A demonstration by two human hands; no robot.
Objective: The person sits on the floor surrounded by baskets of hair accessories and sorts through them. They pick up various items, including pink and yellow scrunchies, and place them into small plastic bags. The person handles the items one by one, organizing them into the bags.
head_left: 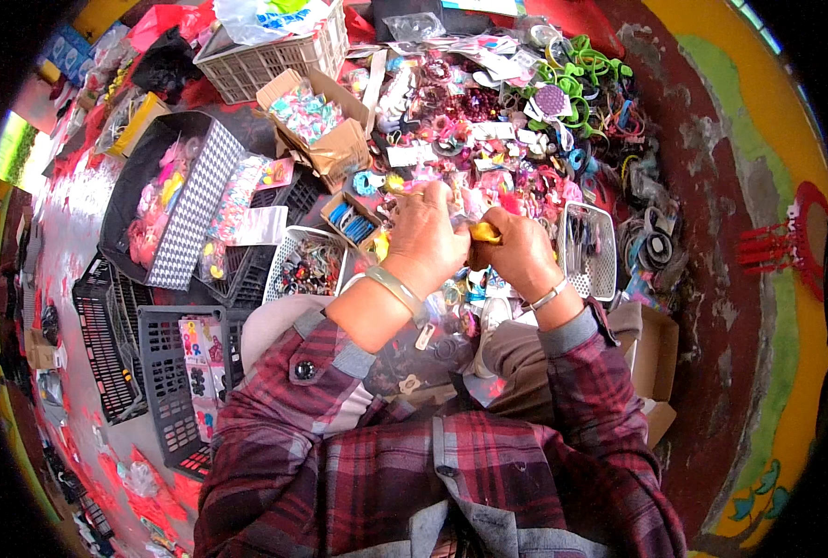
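Both hands are close together over a heap of small hair accessories point(488, 139). My right hand point(523, 253), a bangle at its wrist, pinches a small shiny yellow piece point(486, 232), perhaps cloth or ribbon; its exact kind is not clear. My left hand point(423, 240), with a pale bangle, is closed just beside it. Its fingertips point away from me, so whatever it holds is hidden. Close to the left hand stand a small carton of blue items point(349, 221) and a white basket of mixed small pieces point(310, 265). Another white basket point(589, 251) stands right of my right hand.
At the left are a houndstooth-patterned bin point(195, 200) and black crates point(167, 372). Farther back stand an open cardboard box of pastel packets point(313, 116) and a large beige crate point(270, 56). Green hair bands point(581, 84) pile up at far right, near the painted wall point(758, 279).
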